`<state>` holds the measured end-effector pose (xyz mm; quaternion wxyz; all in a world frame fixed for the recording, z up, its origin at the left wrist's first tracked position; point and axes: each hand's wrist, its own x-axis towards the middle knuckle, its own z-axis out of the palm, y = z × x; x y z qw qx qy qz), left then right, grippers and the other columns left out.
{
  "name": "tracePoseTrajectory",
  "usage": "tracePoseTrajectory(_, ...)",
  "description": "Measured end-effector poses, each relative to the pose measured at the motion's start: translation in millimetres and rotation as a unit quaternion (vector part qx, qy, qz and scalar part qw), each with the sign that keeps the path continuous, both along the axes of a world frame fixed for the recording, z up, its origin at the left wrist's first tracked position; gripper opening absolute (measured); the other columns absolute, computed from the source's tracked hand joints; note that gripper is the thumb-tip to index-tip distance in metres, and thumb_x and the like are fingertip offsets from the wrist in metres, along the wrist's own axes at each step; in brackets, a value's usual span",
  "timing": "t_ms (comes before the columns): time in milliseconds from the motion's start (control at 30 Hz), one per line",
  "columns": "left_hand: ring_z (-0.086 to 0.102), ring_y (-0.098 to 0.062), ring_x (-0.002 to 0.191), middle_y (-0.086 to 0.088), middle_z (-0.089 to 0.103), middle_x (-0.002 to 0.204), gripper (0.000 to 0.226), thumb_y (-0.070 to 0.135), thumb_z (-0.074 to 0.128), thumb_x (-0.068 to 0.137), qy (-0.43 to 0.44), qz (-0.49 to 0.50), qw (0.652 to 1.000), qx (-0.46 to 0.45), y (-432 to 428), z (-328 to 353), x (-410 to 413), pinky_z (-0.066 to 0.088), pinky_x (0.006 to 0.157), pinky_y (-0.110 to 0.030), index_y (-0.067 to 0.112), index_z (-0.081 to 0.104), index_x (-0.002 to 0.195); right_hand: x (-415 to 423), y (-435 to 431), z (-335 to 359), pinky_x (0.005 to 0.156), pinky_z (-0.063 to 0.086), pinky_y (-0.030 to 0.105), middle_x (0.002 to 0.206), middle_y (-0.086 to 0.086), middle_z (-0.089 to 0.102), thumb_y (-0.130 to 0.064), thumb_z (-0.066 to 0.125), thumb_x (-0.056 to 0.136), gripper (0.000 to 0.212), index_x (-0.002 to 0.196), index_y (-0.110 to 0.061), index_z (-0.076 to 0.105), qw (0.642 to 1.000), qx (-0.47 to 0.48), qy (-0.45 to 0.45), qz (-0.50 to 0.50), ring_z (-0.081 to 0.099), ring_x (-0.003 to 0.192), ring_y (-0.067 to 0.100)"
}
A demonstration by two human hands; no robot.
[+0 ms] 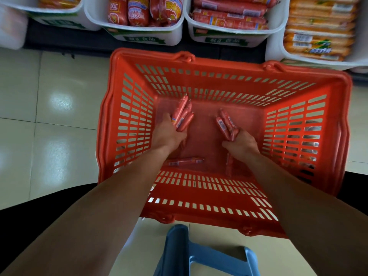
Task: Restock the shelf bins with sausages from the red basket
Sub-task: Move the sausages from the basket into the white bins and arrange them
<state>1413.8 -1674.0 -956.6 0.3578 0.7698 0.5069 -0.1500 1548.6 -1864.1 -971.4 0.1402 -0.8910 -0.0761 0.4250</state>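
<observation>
Basket on floor before shelf bins, stool possibly nearest

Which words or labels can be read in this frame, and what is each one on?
"双汇": on a fat red sausage in a white bin.
"双汇食品": on the green label of that bin and on the neighbour's label, slightly blurred.
Print on the orange packs and small sausages: too blurred to read.

A pale, glossy tiled floor carries the red basket, which stands just in front of the dark shelf. A blue stool stands on the tiles at the basket's near side. White bins sit in a row on the shelf.
</observation>
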Motion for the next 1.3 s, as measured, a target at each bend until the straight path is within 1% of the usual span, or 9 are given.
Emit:
tracePoseTrajectory(200, 0.062, -0.037, 0.110, -0.014, 0.061, 0.121, 0.076, 0.047, 0.083, 0.070, 0.018, 0.006, 0.999, 0.035, -25, -16, 19, 0.048, 0.088, -0.043, 0.013, 0.044, 0.125, -20, 8, 3, 0.073, 0.041, 0.023, 0.105, 0.009, 0.071, -0.023, 0.073, 0.072, 0.044, 0.116, -0.019, 0.067, 0.996, 0.029, 0.076, 0.044, 0.067, 0.100, 0.028)
tracePoseTrajectory(367, 0.065, -0.036, 0.104, -0.015, 0.066, 0.113, 0.055, 0.032, 0.079, 0.079, 0.049, -0.083, 0.994, 0.041, -3, -15, 22, 0.049, 0.085, -0.040, 0.010, 0.049, 0.119, -25, 28, 2, 0.082, 0.051, 0.030, 0.105, 0.005, 0.072, -0.026, 0.074, 0.070, 0.045, 0.114, -0.026, 0.067, 0.984, 0.037, 0.123, 0.121, 0.066, 0.100, 0.025)
tracePoseTrajectory(567, 0.061, -0.026, 0.101, -0.006, 0.063, 0.112, 0.056, 0.033, 0.082, 0.073, 0.073, -0.061, 0.995, -0.017, 40, 15, 7, 0.043, 0.078, -0.030, 0.014, 0.058, 0.120, -35, 33, -1, 0.091, 0.052, 0.040, 0.118, 0.006, 0.067, -0.029, 0.074, 0.073, 0.060, 0.130, -0.029, 0.055, 0.986, 0.004, 0.049, 0.158, 0.063, 0.110, 0.032)
tracePoseTrajectory(767, 0.057, -0.015, 0.083, 0.004, 0.059, 0.094, 0.047, 0.025, 0.082, 0.072, 0.000, -0.036, 0.998, -0.052, 50, 57, -3, 0.035, 0.058, -0.020, 0.019, 0.058, 0.113, -79, 61, -1, 0.101, 0.046, 0.045, 0.139, 0.010, 0.052, -0.052, 0.070, 0.079, 0.075, 0.141, -0.021, 0.043, 0.920, 0.072, 0.041, 0.383, 0.051, 0.125, 0.033)
tracePoseTrajectory(867, 0.057, -0.013, 0.083, 0.005, 0.059, 0.096, 0.049, 0.025, 0.082, 0.073, -0.001, -0.016, 0.998, -0.065, 48, 63, -10, 0.038, 0.062, -0.019, 0.019, 0.056, 0.114, -90, 59, -3, 0.095, 0.050, 0.045, 0.138, 0.010, 0.051, -0.053, 0.071, 0.079, 0.077, 0.140, -0.017, 0.041, 0.887, 0.064, -0.008, 0.456, 0.053, 0.121, 0.031)
tracePoseTrajectory(967, 0.060, -0.017, 0.092, 0.001, 0.063, 0.104, 0.054, 0.025, 0.081, 0.072, 0.007, -0.011, 0.997, -0.074, 45, 61, -20, 0.042, 0.075, -0.027, 0.020, 0.057, 0.120, -94, 57, -4, 0.086, 0.054, 0.044, 0.123, 0.007, 0.064, -0.051, 0.067, 0.081, 0.059, 0.128, -0.019, 0.049, 0.886, 0.051, -0.038, 0.459, 0.064, 0.107, 0.029)
tracePoseTrajectory(1067, 0.061, -0.016, 0.090, 0.003, 0.064, 0.101, 0.051, 0.024, 0.081, 0.072, 0.000, -0.007, 0.996, -0.087, 45, 62, -20, 0.041, 0.069, -0.024, 0.022, 0.058, 0.118, -75, 59, 7, 0.093, 0.052, 0.040, 0.121, 0.007, 0.066, -0.062, 0.071, 0.069, 0.067, 0.123, -0.024, 0.057, 0.907, 0.024, 0.019, 0.419, 0.064, 0.110, 0.029)
tracePoseTrajectory(1167, 0.061, -0.015, 0.085, 0.004, 0.063, 0.096, 0.047, 0.024, 0.081, 0.071, -0.008, -0.002, 0.996, -0.084, 42, 74, -14, 0.040, 0.066, -0.025, 0.022, 0.058, 0.111, -44, 45, 29, 0.093, 0.049, 0.031, 0.126, 0.006, 0.065, -0.048, 0.082, 0.059, 0.074, 0.126, -0.025, 0.059, 0.922, -0.002, 0.059, 0.383, 0.062, 0.114, 0.027)
tracePoseTrajectory(1300, 0.063, -0.019, 0.089, 0.002, 0.065, 0.098, 0.050, 0.024, 0.080, 0.068, -0.013, 0.001, 0.997, -0.078, 31, 100, -15, 0.043, 0.073, -0.028, 0.022, 0.061, 0.113, -15, 20, 72, 0.081, 0.044, 0.024, 0.120, 0.006, 0.068, -0.038, 0.082, 0.065, 0.061, 0.120, -0.020, 0.063, 0.941, -0.015, 0.047, 0.334, 0.064, 0.110, 0.026)
